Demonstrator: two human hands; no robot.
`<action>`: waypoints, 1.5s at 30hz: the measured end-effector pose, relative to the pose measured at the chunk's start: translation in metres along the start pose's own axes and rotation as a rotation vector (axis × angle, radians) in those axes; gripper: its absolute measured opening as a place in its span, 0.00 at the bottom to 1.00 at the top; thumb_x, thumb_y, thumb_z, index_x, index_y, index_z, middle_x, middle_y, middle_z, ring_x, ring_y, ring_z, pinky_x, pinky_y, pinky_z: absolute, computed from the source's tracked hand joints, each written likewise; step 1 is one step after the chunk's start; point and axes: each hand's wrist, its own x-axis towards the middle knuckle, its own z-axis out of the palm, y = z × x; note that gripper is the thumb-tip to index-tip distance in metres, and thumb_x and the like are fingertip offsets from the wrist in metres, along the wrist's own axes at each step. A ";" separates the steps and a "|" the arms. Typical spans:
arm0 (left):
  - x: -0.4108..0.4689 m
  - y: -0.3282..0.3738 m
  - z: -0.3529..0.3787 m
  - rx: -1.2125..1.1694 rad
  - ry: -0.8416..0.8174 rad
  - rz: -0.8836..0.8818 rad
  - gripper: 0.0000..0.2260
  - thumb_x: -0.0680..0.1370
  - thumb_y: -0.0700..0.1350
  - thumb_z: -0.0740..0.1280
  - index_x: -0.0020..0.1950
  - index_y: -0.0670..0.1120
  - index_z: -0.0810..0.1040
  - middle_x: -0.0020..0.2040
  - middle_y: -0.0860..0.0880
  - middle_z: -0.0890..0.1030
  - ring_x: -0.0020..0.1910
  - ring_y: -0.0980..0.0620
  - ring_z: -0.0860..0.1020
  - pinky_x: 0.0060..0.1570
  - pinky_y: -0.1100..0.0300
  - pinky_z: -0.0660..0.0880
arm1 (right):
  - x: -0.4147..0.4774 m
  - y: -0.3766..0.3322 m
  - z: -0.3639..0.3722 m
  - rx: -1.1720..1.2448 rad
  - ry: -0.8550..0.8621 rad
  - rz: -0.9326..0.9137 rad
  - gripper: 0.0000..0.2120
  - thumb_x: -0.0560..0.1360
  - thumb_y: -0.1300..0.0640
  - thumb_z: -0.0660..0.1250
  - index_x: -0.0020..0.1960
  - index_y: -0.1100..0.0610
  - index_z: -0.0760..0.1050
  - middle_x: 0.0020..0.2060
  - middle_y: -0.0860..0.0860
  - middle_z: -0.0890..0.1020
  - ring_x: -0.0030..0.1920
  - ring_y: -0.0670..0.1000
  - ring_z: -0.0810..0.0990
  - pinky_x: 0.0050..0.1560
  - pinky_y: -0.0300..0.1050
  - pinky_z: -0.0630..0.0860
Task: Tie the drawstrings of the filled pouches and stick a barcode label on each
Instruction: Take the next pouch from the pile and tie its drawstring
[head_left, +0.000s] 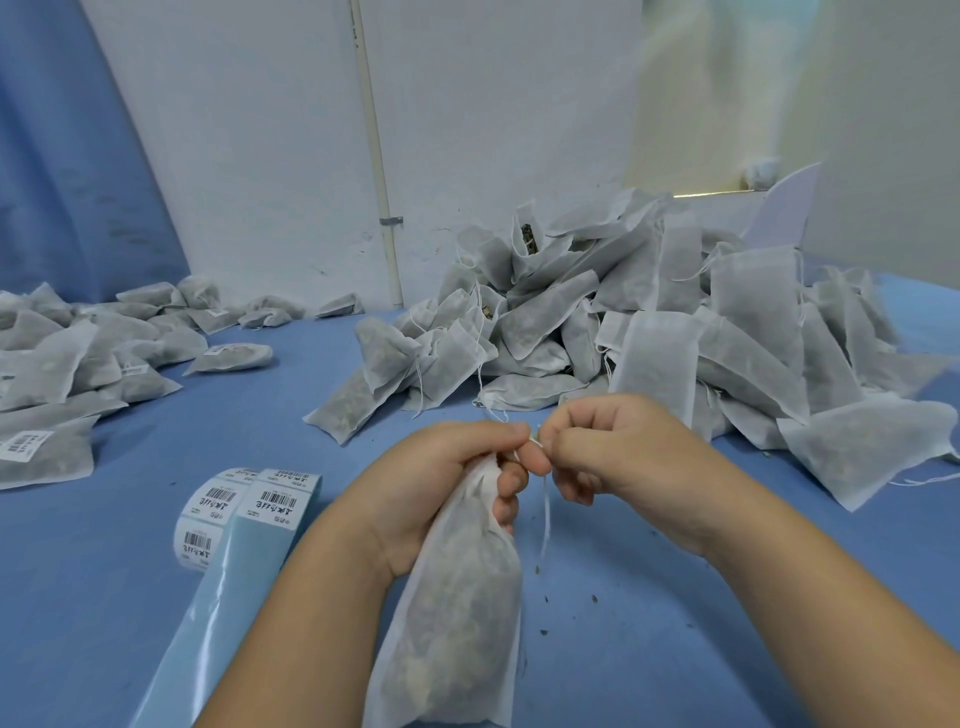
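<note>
Both hands on one filled pouch (457, 623), front centre over the blue worktop (234, 415), at its drawstring (544, 514).

Left hand (441, 483): fingers curled round the pouch's gathered neck, pouch body hanging down toward the camera. Right hand (608, 447): fingers curled in, thumb and forefinger pinching the white drawstring right at the neck; its loose end dangles between the wrists. Barcode label roll (228, 514) lies on the worktop just left of the left forearm, with its bare backing strip (208, 613) trailing toward the camera. Heap of pouches (649, 322) behind the right hand, some mouths open. Labelled pouches (62, 374) spread at far left. Dark crumbs (592, 600) on the worktop under the right wrist.
</note>
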 end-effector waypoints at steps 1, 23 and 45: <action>0.000 0.000 0.000 0.018 0.021 0.006 0.10 0.70 0.49 0.68 0.33 0.45 0.83 0.28 0.50 0.72 0.23 0.54 0.70 0.31 0.61 0.68 | 0.000 0.000 -0.001 -0.019 0.002 -0.001 0.05 0.62 0.55 0.65 0.30 0.52 0.78 0.28 0.51 0.76 0.28 0.46 0.73 0.34 0.40 0.71; 0.006 -0.008 0.015 0.063 0.220 0.172 0.11 0.73 0.50 0.72 0.34 0.46 0.81 0.33 0.48 0.77 0.27 0.51 0.73 0.32 0.60 0.71 | 0.007 0.005 -0.003 0.293 0.116 0.076 0.06 0.73 0.63 0.63 0.38 0.59 0.74 0.29 0.52 0.73 0.27 0.49 0.70 0.27 0.40 0.65; 0.009 -0.009 0.017 -0.100 0.209 0.176 0.12 0.72 0.50 0.71 0.29 0.47 0.80 0.28 0.49 0.73 0.24 0.54 0.69 0.28 0.62 0.73 | 0.000 0.001 -0.008 -0.178 0.246 -0.042 0.09 0.71 0.62 0.66 0.33 0.54 0.75 0.23 0.44 0.69 0.24 0.45 0.65 0.25 0.36 0.65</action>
